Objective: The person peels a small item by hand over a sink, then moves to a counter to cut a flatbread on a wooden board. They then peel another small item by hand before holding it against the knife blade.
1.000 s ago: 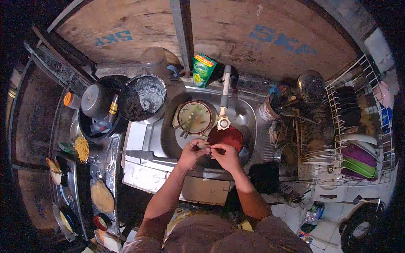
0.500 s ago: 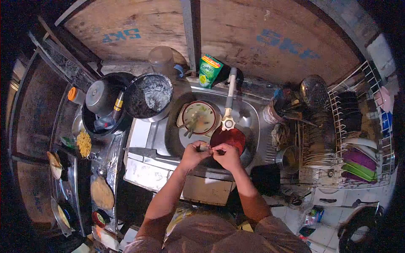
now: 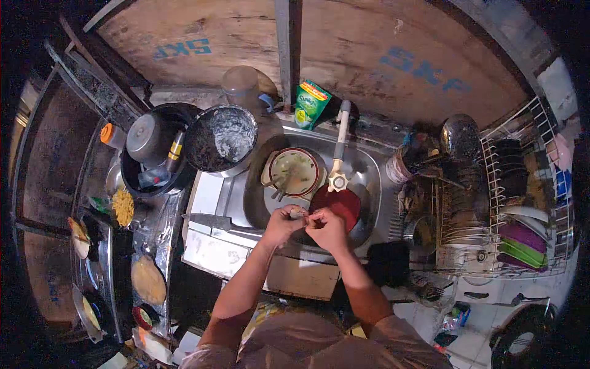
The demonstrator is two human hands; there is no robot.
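Two hands met over the sink's [image 3: 369, 184] front edge: left hand [image 3: 281, 222] and right hand [image 3: 327, 226] both pinched one small pale object [image 3: 297, 212]; one red plate [image 3: 338, 203] lay below.

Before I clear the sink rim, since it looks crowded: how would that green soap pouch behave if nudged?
The green pouch is likely floppy and light: it looks like soft plastic, standing tilted against the wooden wall. Probably it would tip over rather than slide, perhaps into the sink.
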